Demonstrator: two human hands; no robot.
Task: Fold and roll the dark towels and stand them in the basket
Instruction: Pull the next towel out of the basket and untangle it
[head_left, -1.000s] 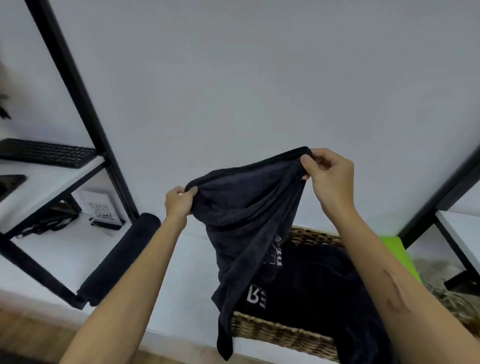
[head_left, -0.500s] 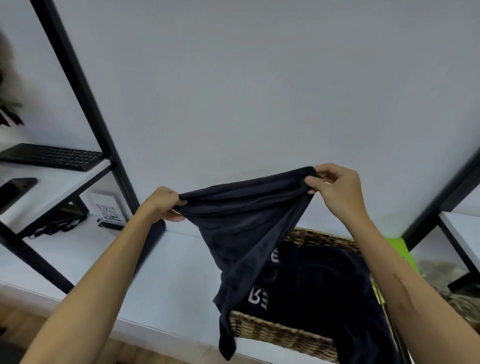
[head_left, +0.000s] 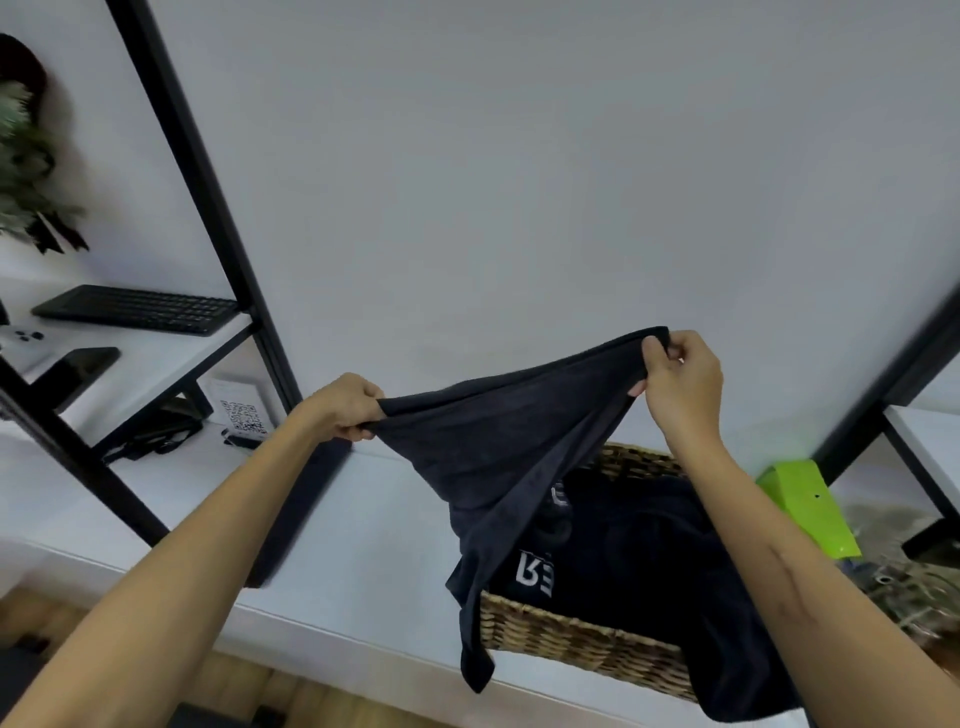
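towel (head_left: 498, 441) | top edge sideways, left hand (head_left: 345, 408) to right hand (head_left: 680, 382) | body hangs down

Towel (head_left: 498, 447) hangs between my left hand (head_left: 347, 408) and right hand (head_left: 678, 382). Basket (head_left: 582, 636) sits below my right hand, on the table (head_left: 374, 545). Keyboard (head_left: 137, 309) far left of my left hand.

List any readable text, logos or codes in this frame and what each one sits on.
White block letters, apparently mirrored, roughly "RE": on a dark towel in the basket; rest hidden by folds.
A second white mark on a towel higher in the basket: mostly covered, unreadable.
QR code on the white card on the lower shelf: a code, no legible words; the print above it is too small.
Keyboard keys: too small to read.
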